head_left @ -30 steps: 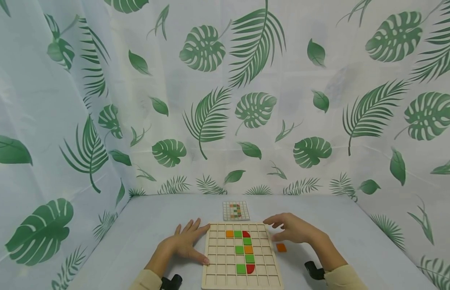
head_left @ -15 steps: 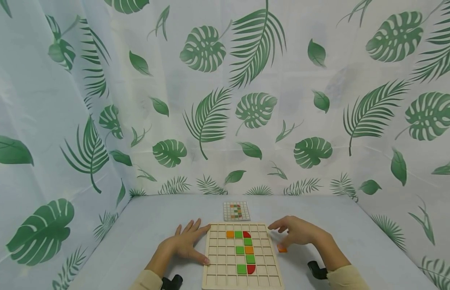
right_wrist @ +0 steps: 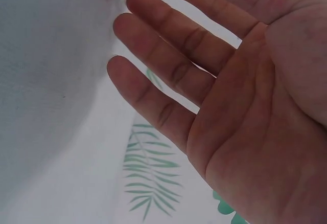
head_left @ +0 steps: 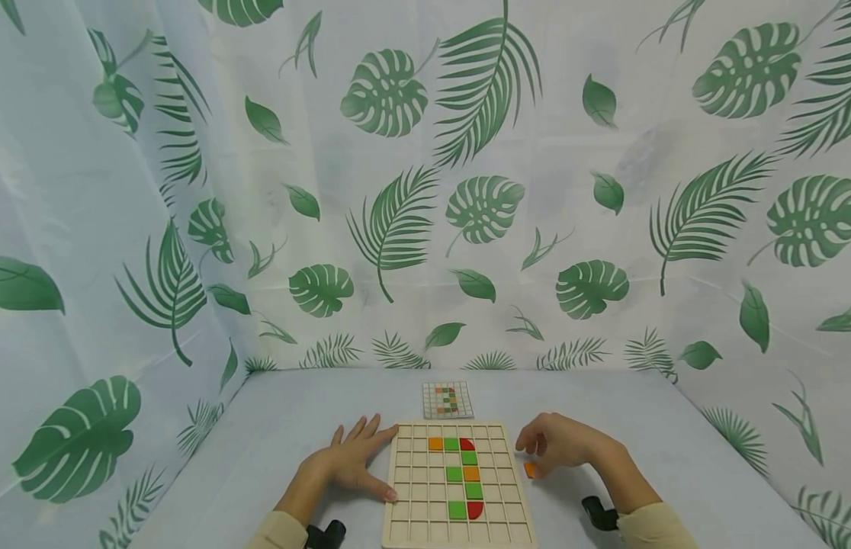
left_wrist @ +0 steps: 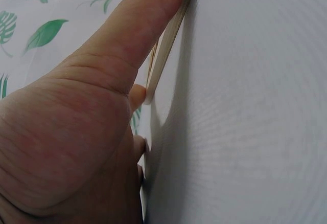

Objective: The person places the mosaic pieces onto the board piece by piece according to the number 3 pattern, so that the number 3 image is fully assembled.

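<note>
My left hand (head_left: pixel 353 461) lies spread at the left side of a wooden grid board (head_left: pixel 415 526); its thumb rests on the rim, also visible in the left wrist view as a thin wooden edge (left_wrist: pixel 167 45). Green, orange and red tiles sit in the board's cells, including an orange tile (head_left: pixel 435 444) and a red quarter-round tile (head_left: pixel 475 510). Right of the board, my right hand (head_left: pixel 566 442) has its thumb over part of a loose orange tile (head_left: pixel 530 470). In the right wrist view the other fingers are slightly bent, holding nothing; thumb tip and tile contact are out of sight.
Behind the board lies a small pattern card (head_left: pixel 449 400) printed with a coloured grid. A white cloth with green leaves surrounds the white table (head_left: pixel 329 389) at the back and sides. Black wrist mounts (head_left: pixel 599 513) sit under both forearms.
My right hand first drew back from the board's corner and brought its thumb down onto the loose orange tile; then its index finger bent inward. My left hand stayed put.
</note>
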{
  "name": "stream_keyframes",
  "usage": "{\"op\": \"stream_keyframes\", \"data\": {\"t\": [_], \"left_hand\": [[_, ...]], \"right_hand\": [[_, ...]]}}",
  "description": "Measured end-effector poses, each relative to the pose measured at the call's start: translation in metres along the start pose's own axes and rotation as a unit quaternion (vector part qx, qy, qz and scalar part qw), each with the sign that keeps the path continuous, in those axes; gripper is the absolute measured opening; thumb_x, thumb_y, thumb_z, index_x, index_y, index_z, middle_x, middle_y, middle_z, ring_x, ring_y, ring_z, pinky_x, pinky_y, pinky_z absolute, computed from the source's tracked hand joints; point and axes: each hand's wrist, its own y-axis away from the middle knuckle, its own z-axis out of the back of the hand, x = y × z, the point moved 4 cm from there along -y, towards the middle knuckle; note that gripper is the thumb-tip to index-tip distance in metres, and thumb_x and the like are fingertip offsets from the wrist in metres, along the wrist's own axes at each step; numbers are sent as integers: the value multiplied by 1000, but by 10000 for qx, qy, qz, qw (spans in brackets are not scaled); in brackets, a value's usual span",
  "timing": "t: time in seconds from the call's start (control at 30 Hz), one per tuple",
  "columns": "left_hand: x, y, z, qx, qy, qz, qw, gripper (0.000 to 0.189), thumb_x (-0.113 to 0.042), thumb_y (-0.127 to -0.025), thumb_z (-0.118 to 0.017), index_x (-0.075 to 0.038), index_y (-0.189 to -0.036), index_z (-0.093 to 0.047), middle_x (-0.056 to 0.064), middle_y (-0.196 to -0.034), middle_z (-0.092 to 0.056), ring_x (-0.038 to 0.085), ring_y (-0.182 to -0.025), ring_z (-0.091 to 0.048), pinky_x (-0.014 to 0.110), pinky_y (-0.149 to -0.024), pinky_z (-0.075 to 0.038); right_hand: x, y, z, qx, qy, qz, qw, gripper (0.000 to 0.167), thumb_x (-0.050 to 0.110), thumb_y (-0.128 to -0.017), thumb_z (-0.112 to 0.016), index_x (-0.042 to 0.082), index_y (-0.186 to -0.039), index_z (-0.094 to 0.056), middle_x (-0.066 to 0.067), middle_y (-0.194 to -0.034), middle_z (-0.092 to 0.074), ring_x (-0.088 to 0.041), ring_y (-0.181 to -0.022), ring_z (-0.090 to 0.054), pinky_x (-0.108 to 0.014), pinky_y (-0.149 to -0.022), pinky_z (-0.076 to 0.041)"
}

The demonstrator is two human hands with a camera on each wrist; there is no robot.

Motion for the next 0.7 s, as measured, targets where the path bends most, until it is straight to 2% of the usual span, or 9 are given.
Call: {"op": "stream_keyframes", "data": {"t": [0.13, 0.4, 0.7], "left_hand": [[-1, 1, 1, -11, -38, -13, 10000, 120, -75, -68, -83, -29, -165, -30, 17, -175, -13, 43, -162, -7, 77, -122, -2], [0, 0, 0, 35, 62, -5, 10000, 121, -76, -67, -83, -30, -165, -29, 17, -175, -12, 43, -162, -6, 77, -122, 0], [0, -1, 0, 34, 2, 14, 10000, 121, -77, -67, -83, -30, -165, -29, 17, -175, -12, 43, -162, -7, 77, -123, 0]], "right_hand": [[-2, -2, -2, 105, 18, 66, 9999, 31, 5, -71, -92, 13, -97, -78, -1, -91, -71, -15, -78, -61, -29, -65, -51], [-6, -5, -9, 185, -98, 55, 9998, 26, 0, -70, -91, 14, -83, -75, -1, -79, -69, -15, -72, -58, -28, -60, -47], [-9, -8, -14, 120, -14, 29, 9999, 30, -5, -67, -88, 14, -81, -68, 1, -77, -65, -14, -70, -55, -26, -58, -44]]}}
